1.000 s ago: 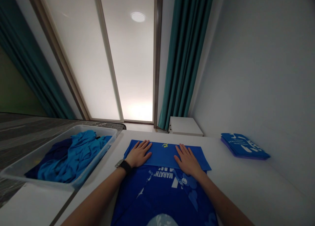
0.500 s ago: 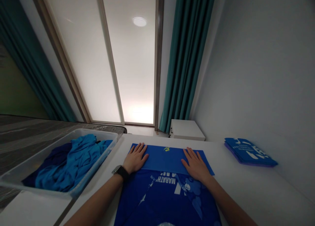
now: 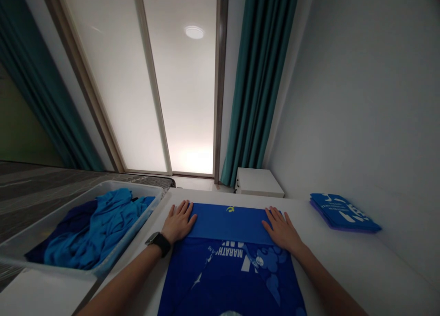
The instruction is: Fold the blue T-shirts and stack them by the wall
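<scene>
A dark blue printed T-shirt lies flat in front of me, with its far end folded over as a lighter blue band that carries a small yellow-green logo. My left hand rests with fingers spread on the left edge of that band; a dark watch is on its wrist. On the band's right edge lies my right hand, palm down and fingers apart. Neither hand grips the cloth. The shirt's near end runs out of the picture.
At the left, a clear plastic bin holds crumpled blue clothes. A stack of folded blue shirts sits on the white table at the right, near the wall. Beyond the table stands a small white cabinet.
Both hands have slid outward along the folded band, the left hand to the left and the right hand to the right. The camera has shifted slightly.
</scene>
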Available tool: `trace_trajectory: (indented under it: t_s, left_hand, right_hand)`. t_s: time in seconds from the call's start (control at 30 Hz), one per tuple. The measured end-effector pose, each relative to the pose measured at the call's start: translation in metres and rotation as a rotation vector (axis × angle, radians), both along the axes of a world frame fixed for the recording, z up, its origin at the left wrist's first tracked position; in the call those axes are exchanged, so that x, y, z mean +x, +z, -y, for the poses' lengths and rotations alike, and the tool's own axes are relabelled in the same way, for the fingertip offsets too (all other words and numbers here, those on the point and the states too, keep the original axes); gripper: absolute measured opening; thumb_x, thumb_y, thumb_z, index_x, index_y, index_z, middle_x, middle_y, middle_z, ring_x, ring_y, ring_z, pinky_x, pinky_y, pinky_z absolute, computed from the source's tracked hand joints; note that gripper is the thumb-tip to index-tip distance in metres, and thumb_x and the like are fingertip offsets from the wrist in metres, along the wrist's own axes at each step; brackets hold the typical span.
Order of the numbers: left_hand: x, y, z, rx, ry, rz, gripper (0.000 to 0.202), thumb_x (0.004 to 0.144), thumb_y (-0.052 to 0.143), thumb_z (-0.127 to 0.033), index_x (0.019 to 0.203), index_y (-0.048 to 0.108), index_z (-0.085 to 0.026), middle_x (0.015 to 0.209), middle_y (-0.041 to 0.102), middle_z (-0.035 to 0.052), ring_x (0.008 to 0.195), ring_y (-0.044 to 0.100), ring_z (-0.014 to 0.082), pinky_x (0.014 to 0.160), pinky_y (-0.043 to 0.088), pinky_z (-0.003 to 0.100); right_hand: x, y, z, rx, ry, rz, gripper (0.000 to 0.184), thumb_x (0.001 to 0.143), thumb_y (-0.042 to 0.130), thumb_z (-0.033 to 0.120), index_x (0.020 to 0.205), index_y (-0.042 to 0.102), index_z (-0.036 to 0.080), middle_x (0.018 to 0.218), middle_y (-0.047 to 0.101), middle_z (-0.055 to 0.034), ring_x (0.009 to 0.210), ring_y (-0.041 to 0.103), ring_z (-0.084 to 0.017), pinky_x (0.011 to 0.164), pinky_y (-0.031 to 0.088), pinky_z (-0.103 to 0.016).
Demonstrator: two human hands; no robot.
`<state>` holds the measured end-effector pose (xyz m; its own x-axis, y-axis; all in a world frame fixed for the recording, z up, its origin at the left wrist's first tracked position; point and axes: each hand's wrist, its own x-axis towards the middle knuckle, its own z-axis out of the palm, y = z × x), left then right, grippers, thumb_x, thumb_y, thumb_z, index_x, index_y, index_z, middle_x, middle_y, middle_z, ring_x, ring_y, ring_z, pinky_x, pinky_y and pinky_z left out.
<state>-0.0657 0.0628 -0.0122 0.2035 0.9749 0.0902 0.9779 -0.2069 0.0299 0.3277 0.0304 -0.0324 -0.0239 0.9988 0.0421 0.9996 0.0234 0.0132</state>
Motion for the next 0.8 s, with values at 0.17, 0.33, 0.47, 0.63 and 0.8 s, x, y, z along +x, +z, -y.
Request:
trace_trajectory:
  t_s: [0.17, 0.33, 0.47, 0.63, 0.8]
  left_hand:
    - [0.041, 0.006, 0.003, 0.108, -0.255, 0.048, 0.055, 0.099, 0.03, -0.041, 0.148, 0.037, -0.018, 0.155, 0.036, 0.0104, 0.145, 0.027, 0.0249, 0.119, 0.018, 0.05]
    - [0.11, 0.003, 0.005, 0.113, -0.526, 0.105, 0.054, 0.098, 0.03, -0.032, 0.15, 0.033, -0.018, 0.155, 0.036, 0.0067, 0.145, 0.027, 0.019, 0.118, 0.022, 0.042]
    - [0.128, -0.007, 0.003, 0.06, -0.475, 0.129, 0.054, 0.097, 0.028, -0.028, 0.149, 0.034, -0.014, 0.154, 0.038, 0.0091, 0.144, 0.03, 0.02, 0.118, 0.024, 0.042]
    - [0.123, -0.012, 0.002, 0.065, -0.466, 0.125, 0.054, 0.097, 0.028, -0.03, 0.148, 0.036, -0.013, 0.154, 0.037, 0.0089, 0.145, 0.028, 0.0207, 0.118, 0.024, 0.044]
    - [0.125, -0.01, 0.003, 0.063, -0.451, 0.129, 0.055, 0.097, 0.028, -0.031, 0.148, 0.037, -0.013, 0.155, 0.036, 0.0085, 0.145, 0.029, 0.0207, 0.118, 0.024, 0.046]
  right_hand:
    - [-0.037, 0.012, 0.0, 0.056, 0.124, 0.004, 0.062, 0.098, 0.023, 0.041, 0.15, 0.032, 0.009, 0.157, 0.027, -0.0118, 0.147, 0.019, -0.023, 0.119, 0.007, -0.048]
    - [-0.098, 0.014, -0.003, 0.042, 0.321, -0.115, 0.058, 0.097, 0.023, 0.032, 0.151, 0.03, 0.012, 0.158, 0.027, -0.0102, 0.147, 0.018, -0.021, 0.119, 0.012, -0.045]
    - [-0.116, 0.01, -0.005, -0.001, 0.307, -0.154, 0.058, 0.097, 0.02, 0.029, 0.151, 0.03, 0.01, 0.158, 0.026, -0.0109, 0.147, 0.017, -0.021, 0.119, 0.012, -0.046]
    - [-0.113, 0.01, -0.003, -0.012, 0.281, -0.151, 0.06, 0.098, 0.019, 0.032, 0.151, 0.027, 0.006, 0.159, 0.022, -0.0118, 0.148, 0.014, -0.021, 0.12, 0.009, -0.045]
    - [-0.111, 0.012, -0.002, -0.023, 0.243, -0.14, 0.061, 0.098, 0.018, 0.034, 0.151, 0.027, 0.004, 0.159, 0.021, -0.0124, 0.148, 0.014, -0.022, 0.12, 0.009, -0.046]
